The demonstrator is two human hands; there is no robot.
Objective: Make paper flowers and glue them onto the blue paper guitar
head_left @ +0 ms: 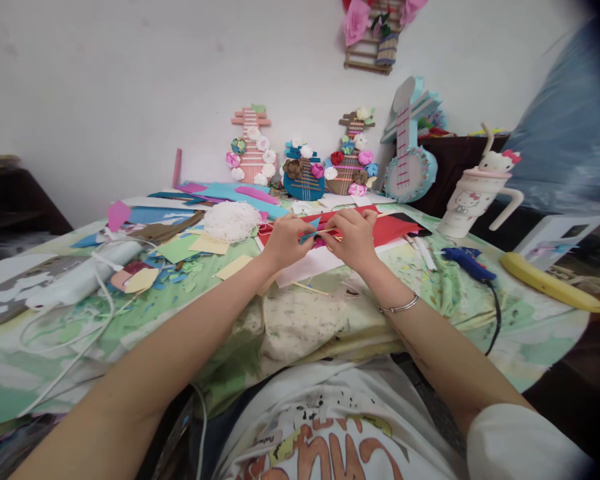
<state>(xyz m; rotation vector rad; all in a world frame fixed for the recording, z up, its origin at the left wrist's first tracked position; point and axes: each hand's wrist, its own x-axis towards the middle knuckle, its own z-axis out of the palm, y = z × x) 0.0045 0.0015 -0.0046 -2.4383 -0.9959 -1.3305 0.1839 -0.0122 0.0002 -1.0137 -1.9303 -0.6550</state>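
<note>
- A small blue piece is sitting between the two hands, raised just above the middle of the table, over a red sheet and a white sheet
- The left hand is pinching the piece's left end, thumb and fingers closed tight on it and the rest of the fingers curling in
- The right hand is meeting it from the right with its fingertips drawn together at the piece's right end; whether they are gripping the blue piece itself or a thin pale strip beside it is too small to tell
- A silver bracelet is circling the right wrist
- A white ball of string is lying just left of the left hand, among scraps of yellow, green and blue paper
- A blue glue gun is resting on the table to the right of the hands, its dark cord running off the near edge
- A cat-figure cup with a straw is standing farther right, and a long yellow thing is lying beyond the glue gun
- Four small craft guitars trimmed with paper flowers are leaning against the far wall
- A white cable is looping across the near left of the cloth
</note>
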